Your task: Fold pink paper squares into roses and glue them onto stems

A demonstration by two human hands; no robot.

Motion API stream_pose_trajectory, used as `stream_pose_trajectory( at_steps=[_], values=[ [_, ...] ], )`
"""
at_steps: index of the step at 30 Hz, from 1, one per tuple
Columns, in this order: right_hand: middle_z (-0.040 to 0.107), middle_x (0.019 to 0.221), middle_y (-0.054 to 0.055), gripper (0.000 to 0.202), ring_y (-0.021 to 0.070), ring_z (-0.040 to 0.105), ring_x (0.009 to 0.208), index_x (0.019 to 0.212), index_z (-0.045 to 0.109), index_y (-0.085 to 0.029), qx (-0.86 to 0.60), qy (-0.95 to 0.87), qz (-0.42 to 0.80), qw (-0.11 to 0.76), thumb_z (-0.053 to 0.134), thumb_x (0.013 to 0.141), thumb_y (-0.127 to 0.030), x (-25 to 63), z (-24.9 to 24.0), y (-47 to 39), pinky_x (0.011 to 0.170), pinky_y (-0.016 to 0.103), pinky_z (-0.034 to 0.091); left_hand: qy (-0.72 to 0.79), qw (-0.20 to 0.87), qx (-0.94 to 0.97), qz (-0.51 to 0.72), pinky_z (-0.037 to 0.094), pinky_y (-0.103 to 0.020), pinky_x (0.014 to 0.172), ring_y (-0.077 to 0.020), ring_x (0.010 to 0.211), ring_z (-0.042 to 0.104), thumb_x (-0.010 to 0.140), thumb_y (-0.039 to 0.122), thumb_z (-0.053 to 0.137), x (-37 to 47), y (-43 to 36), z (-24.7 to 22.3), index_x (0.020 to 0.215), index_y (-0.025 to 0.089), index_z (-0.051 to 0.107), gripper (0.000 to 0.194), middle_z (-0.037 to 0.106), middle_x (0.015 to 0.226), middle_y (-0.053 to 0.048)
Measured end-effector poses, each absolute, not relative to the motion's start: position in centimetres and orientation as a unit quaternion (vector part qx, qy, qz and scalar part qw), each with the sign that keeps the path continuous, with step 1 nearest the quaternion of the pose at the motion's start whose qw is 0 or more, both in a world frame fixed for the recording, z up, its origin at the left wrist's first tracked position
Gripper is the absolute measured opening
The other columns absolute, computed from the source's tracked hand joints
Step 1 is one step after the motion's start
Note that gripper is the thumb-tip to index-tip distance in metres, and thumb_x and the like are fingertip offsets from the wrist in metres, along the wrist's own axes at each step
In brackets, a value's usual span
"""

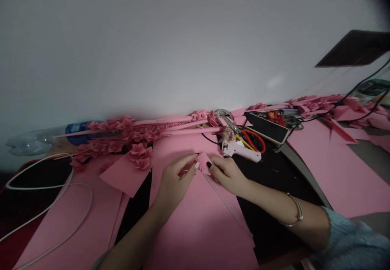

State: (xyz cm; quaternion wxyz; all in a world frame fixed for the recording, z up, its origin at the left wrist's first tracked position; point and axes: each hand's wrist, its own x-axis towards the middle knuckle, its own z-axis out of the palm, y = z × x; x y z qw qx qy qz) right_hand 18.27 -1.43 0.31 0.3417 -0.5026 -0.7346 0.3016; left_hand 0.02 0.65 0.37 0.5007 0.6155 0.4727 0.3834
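Observation:
Between my two hands is a small folded piece of pink paper [204, 163]. My left hand [178, 174] pinches its left side, thumb toward me. On the opposite side my right hand [227, 172] pinches it with thumb and fingers. Both hands are just above a large pink paper sheet [189, 225] on the dark table. A hot glue gun [242, 150] lies just beyond my right hand. Several pink paper flowers [140, 154] on long pink stems lie behind my left hand.
Scissors with orange handles [257, 138] and a dark phone-like slab [266, 128] lie past the glue gun. A white cable [73, 184] loops at left, near a plastic bottle [36, 140]. More pink sheets [338, 172] lie at right. A wall [183, 50] stands behind.

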Motion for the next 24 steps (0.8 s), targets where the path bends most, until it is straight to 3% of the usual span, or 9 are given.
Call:
stream_pose_trajectory(
  at_steps=[5,14,19,24],
  values=[
    [0.034,0.050,-0.007,0.032,0.0074,0.032,0.045,0.060,0.036,-0.020,-0.492,-0.742,0.315,0.330,0.041,0.092,-0.021,18.29,0.31,-1.49,0.048,0.021,0.026,0.459,0.449,0.654,0.400,0.059,-0.028,0.079,-0.0188,0.094,0.070,0.081,0.016,0.057,0.17,0.52,0.34,0.107,0.019,0.071,0.030,0.073,0.108,-0.007],
    [0.033,0.053,-0.007,0.030,0.0069,0.031,0.046,0.062,0.035,-0.019,-0.466,-0.761,0.310,0.328,0.042,0.091,-0.017,18.31,0.26,-1.45,0.048,0.021,0.025,0.447,0.399,0.692,0.402,0.060,-0.026,0.079,-0.0162,0.083,0.072,0.080,0.016,0.058,0.16,0.31,-0.19,0.112,0.016,0.068,0.034,0.073,0.107,-0.007],
    [0.033,0.052,-0.007,0.030,0.0069,0.031,0.046,0.062,0.035,-0.019,-0.466,-0.762,0.305,0.329,0.042,0.091,-0.017,18.29,0.25,-1.49,0.048,0.021,0.025,0.426,0.355,0.722,0.414,0.059,-0.026,0.081,-0.0174,0.090,0.070,0.079,0.012,0.055,0.06,0.33,0.15,0.111,0.014,0.068,0.035,0.073,0.107,-0.009],
    [0.032,0.052,-0.007,0.031,0.0070,0.030,0.046,0.061,0.034,-0.020,-0.466,-0.763,0.303,0.330,0.043,0.090,-0.016,18.25,0.37,-1.54,0.048,0.021,0.025,0.419,0.351,0.728,0.414,0.060,-0.025,0.077,-0.0153,0.079,0.071,0.080,0.014,0.053,0.10,0.35,0.21,0.113,0.012,0.067,0.036,0.074,0.100,-0.009]
  ],
)
